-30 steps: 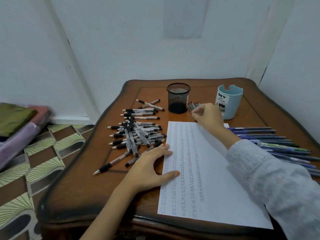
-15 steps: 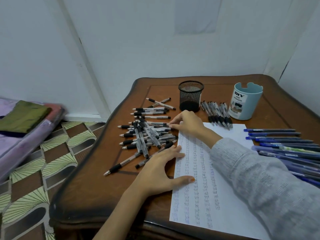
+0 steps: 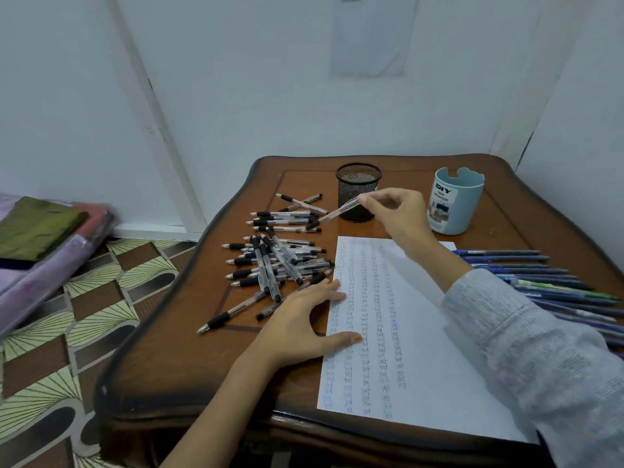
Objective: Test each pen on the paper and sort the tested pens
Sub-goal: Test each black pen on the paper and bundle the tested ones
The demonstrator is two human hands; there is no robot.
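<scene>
A white sheet of paper [image 3: 418, 339] lies on the brown table [image 3: 175, 366], covered with columns of scribbled test marks. My left hand [image 3: 304, 324] rests flat on the paper's left edge, fingers spread. My right hand [image 3: 395, 211] pinches a clear black-grip pen [image 3: 334, 214] by its upper end, lifted above the table in front of the black mesh cup [image 3: 358, 192], its tip pointing down-left. A heap of several clear black-grip pens [image 3: 270, 258] lies left of the paper.
A light blue desk organizer cup [image 3: 452, 204] stands at the back right. Several blue pens [image 3: 540, 278] lie in a row right of the paper. Folded fabric [image 3: 37, 231] lies on the patterned floor at the left.
My right hand has risen from the pen heap with one clear pen pinched in it and moved back-right toward the mesh cup. My left hand stays on the paper.
</scene>
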